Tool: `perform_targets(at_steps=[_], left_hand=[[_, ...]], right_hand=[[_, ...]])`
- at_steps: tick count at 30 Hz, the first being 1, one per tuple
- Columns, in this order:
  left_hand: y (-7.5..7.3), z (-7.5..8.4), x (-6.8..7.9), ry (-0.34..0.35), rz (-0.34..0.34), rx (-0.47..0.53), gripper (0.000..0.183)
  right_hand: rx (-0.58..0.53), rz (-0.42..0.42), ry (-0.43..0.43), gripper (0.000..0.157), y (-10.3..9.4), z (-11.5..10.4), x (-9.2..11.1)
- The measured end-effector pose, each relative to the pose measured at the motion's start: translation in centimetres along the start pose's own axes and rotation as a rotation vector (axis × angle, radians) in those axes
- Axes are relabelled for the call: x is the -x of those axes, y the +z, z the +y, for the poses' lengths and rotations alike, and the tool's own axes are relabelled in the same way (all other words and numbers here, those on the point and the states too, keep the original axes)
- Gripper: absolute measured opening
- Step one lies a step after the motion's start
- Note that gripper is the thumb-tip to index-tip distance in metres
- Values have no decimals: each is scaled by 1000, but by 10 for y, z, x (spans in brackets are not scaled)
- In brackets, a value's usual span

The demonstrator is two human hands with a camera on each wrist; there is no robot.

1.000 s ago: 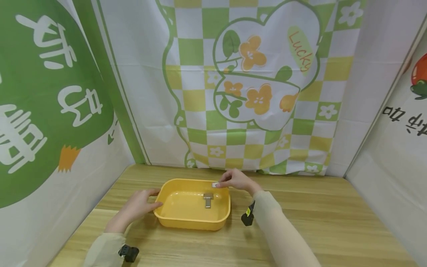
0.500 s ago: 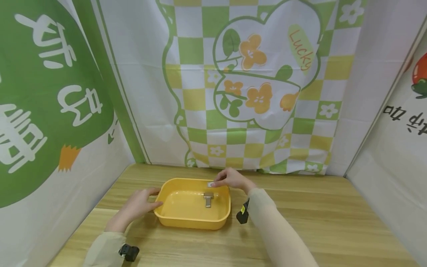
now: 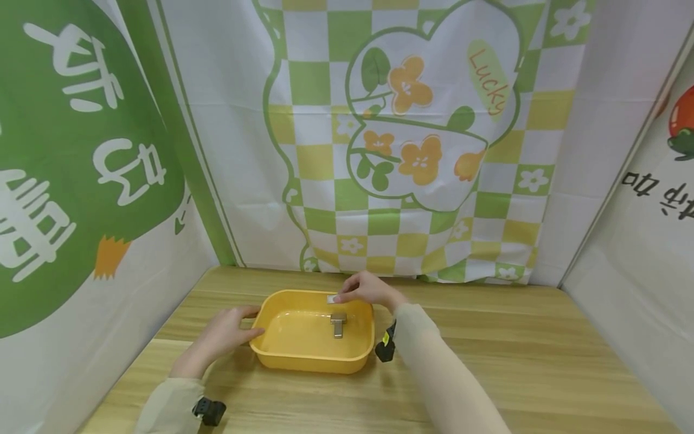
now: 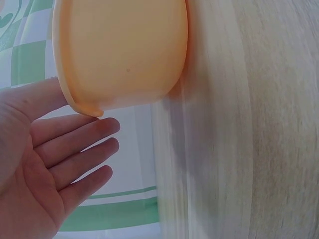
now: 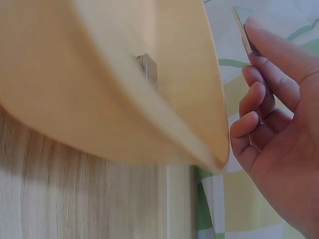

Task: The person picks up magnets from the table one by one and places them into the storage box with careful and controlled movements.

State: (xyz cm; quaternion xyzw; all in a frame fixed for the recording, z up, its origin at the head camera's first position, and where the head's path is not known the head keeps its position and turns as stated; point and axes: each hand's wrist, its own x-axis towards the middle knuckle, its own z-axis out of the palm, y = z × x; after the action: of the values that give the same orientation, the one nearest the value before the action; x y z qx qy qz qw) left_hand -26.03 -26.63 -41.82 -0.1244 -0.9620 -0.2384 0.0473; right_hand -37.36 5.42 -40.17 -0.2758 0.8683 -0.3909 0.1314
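Observation:
A yellow plastic basin [image 3: 303, 363] stands on the wooden table. At its left end my left hand [image 3: 222, 333] holds the rim, thumb hooked over the edge; in the left wrist view the other fingers [image 4: 84, 162] extend loosely beside the outer wall. My right hand [image 3: 370, 288] is over the back rim and pinches a small, thin, flat piece [image 3: 332, 299], pale from above, between thumb and forefinger. Edge-on, that flat piece [image 5: 241, 31] looks metallic in the right wrist view; its exact kind I cannot tell. Inside the basin, small metal rectangular pieces [image 3: 338, 329] form a T shape.
The wood-grain table [image 3: 488, 361] surrounds the basin. Behind it hangs a green-and-white checked cloth [image 3: 423, 229], with printed cloth walls at left and right. Each wrist carries a black camera [image 3: 210, 412].
My right hand has slid left along the basin's back rim with the flat piece pinched. The left hand, the basin and the metal pieces inside have stayed put.

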Motion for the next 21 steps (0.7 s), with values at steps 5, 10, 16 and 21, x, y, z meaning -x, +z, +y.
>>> perform_targets(at_steps=[5,10,16,21], left_hand=[[0,1,1,-6,-4,1,52],[0,0,1,-4,-2,1,51],[0,0,-1,-1,0,5,52],[0,0,-1,5,2,2,52]], right_hand=[[-5,-8,-6,20,4,-4,-3],[-10,-18,-5,19,8,-9,-6],[-24,-20,-23,18,13,-10,-10],[-64,-48,-35,17,18,-9,-11]])
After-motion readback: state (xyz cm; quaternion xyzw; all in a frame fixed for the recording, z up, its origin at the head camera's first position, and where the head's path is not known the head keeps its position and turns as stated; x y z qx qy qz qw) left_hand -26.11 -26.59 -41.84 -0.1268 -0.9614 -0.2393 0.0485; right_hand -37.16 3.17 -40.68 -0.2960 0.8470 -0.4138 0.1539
